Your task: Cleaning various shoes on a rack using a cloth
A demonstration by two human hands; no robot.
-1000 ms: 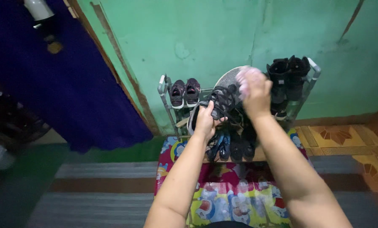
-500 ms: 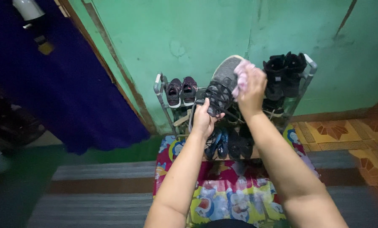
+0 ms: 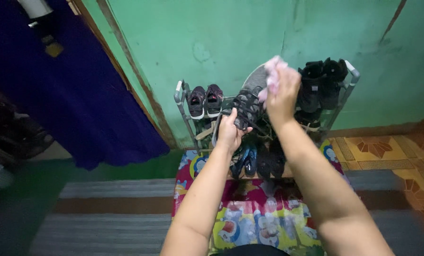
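My left hand point(image 3: 229, 131) grips the heel of a grey lace-up sneaker point(image 3: 248, 101), held up in front of a metal shoe rack point(image 3: 180, 95). My right hand point(image 3: 282, 93) is closed on a pink cloth point(image 3: 271, 73) and presses it against the toe end of the sneaker. The sneaker's toe is partly hidden behind that hand and the cloth.
The rack stands against a green wall point(image 3: 231, 33). Its top shelf holds small dark sneakers point(image 3: 205, 101) at left and black boots point(image 3: 323, 85) at right; more shoes point(image 3: 259, 160) sit lower. A colourful cartoon mat point(image 3: 259, 213) lies below, a blue curtain point(image 3: 65, 95) hangs left.
My right hand with the pink cloth shifted up and down along the sneaker's toe end. My left hand kept its hold on the heel, and the sneaker tilted slightly.
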